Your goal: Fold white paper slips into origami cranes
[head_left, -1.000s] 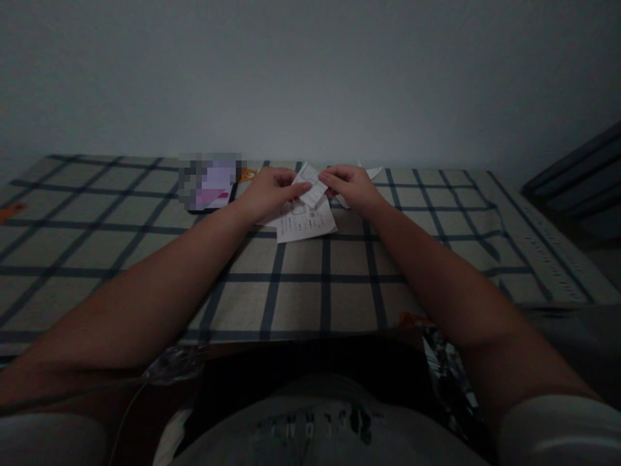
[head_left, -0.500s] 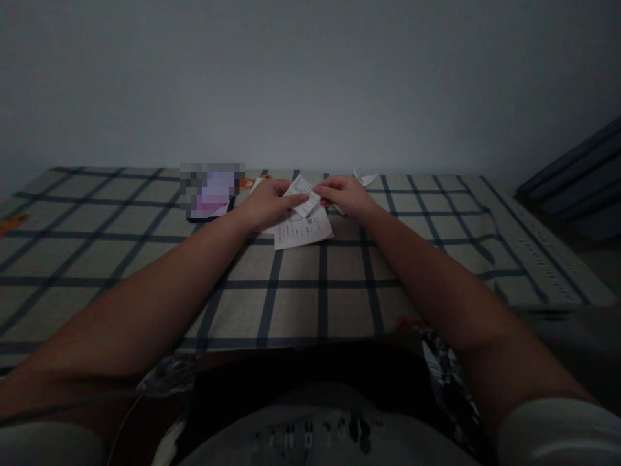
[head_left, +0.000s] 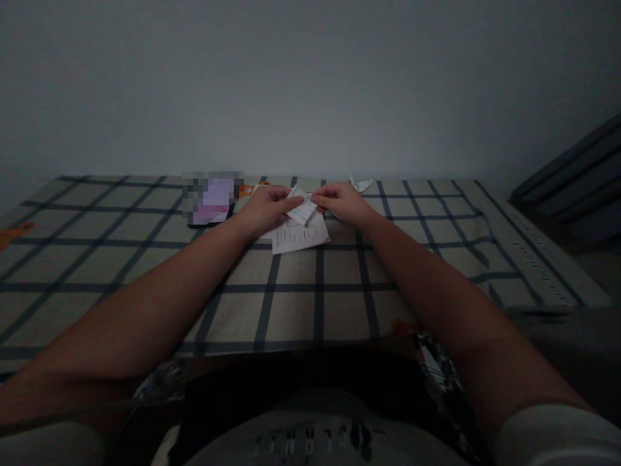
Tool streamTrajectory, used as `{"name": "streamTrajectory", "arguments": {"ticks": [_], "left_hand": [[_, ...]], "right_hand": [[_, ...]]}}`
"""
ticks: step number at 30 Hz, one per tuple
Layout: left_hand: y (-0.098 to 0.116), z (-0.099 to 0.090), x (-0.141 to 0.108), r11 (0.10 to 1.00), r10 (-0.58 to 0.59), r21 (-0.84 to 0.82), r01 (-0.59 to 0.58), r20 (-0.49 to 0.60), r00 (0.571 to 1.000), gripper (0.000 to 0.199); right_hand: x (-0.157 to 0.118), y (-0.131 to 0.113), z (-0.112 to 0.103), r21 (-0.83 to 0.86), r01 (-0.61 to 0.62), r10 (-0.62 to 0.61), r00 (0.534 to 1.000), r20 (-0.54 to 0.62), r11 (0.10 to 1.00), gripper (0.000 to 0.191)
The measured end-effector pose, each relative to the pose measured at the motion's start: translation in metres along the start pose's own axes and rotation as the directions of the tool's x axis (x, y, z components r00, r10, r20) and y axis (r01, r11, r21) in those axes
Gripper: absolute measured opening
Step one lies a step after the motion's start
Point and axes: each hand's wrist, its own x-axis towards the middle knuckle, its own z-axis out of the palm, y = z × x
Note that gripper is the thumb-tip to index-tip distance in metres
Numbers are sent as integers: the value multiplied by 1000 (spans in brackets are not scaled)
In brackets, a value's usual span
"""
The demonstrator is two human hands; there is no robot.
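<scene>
**A:** Head view: both hands have slid toward the far edge of the table since a second ago. Left hand [head_left: 264, 208] and right hand [head_left: 342, 202] are close together, each pinching an end of the small paper slip [head_left: 303, 210]. The slip now sits lower and flatter, nearly on the printed sheet [head_left: 298, 234]; before it was tipped up higher.

**B:** Grip the same?

**A:** Yes, fingertips closed on the slip on both sides. Looks like folding or creasing work, and the slip is smaller in profile than a second ago. Too dim to tell a fold line.

**B:** Room?

**A:** Wall close behind the hands, so little space forward. A phone [head_left: 209, 204] lies just left of the left hand, a paper scrap [head_left: 361, 184] behind the right. The checked tablecloth [head_left: 315, 304] toward the person is open; the right edge drops off well away.
</scene>
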Motion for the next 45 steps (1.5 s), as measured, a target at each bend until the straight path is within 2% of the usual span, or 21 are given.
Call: {"name": "streamTrajectory", "arguments": {"ticks": [7,13,17,23,31,37,42,45], "left_hand": [[-2,-5,0,979,77,196,-63,-65,995,40],[-4,-3,1,988,105,120,-96,-68,992,43],[-2,-5,3,965,191,200,-168,-102,976,42],[1,-1,-1,935,240,294,-198,-114,964,40],[-3,-1,1,953,199,247,-173,-85,976,33],[3,3,-2,902,288,355,-245,-71,955,34],[-4,6,0,935,275,254,-247,-79,958,37],[-2,7,-1,947,245,231,-223,-72,967,35]], "right_hand": [[-2,-3,3,-32,-10,10,1000,-3,999,5],[0,-1,4,-11,6,-6,1000,23,1000,8],[-1,0,5,-7,-11,11,1000,7,1000,6],[-4,-1,6,8,4,-5,1000,19,1000,9],[-5,-1,6,-80,68,-65,997,37,994,10],[-3,7,10,-32,82,-78,992,98,996,22],[0,8,6,-97,181,-173,981,84,979,26],[-1,6,6,-89,194,-188,980,69,977,23]]}}
